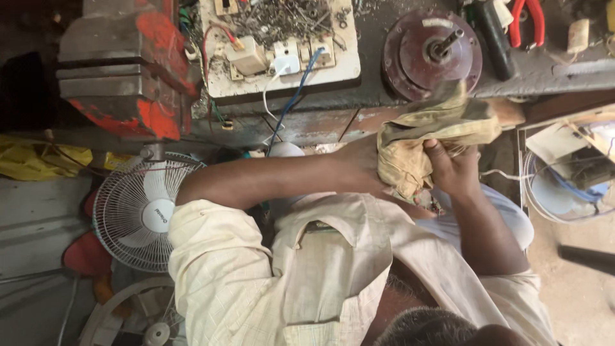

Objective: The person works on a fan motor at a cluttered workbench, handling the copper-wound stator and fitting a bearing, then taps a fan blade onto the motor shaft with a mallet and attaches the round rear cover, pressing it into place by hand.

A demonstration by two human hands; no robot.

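Cloth (423,138), a yellowish and stained rag, sat bunched between your two hands just in front of the bench (551,74) edge, with one loose end trailing up toward the bench top. Your right hand (451,170) was clenched on the rag from the side nearer you, fingers curled into its folds and the thumb pressed on top. Your left hand (359,168) was pushed against the rag from the other side; most of it was hidden behind the fabric, so you could not tell from this view whether its grip was clenched or released. Something small and dark showed under the rag near your right wrist, too covered to name.

On the bench just above the rag stood a round, dark red fan motor housing (430,52) with its shaft pointing up. Beside it lay a white switchboard (282,48) with sockets, a heap of small metal bits on top, and blue and white wires hanging over its edge. Red-handled pliers (526,22) lay farther along the bench. A red and grey bench vise (125,70) stood at the far end. Below your left elbow, a white fan with a wire guard (138,211) stood on the floor.
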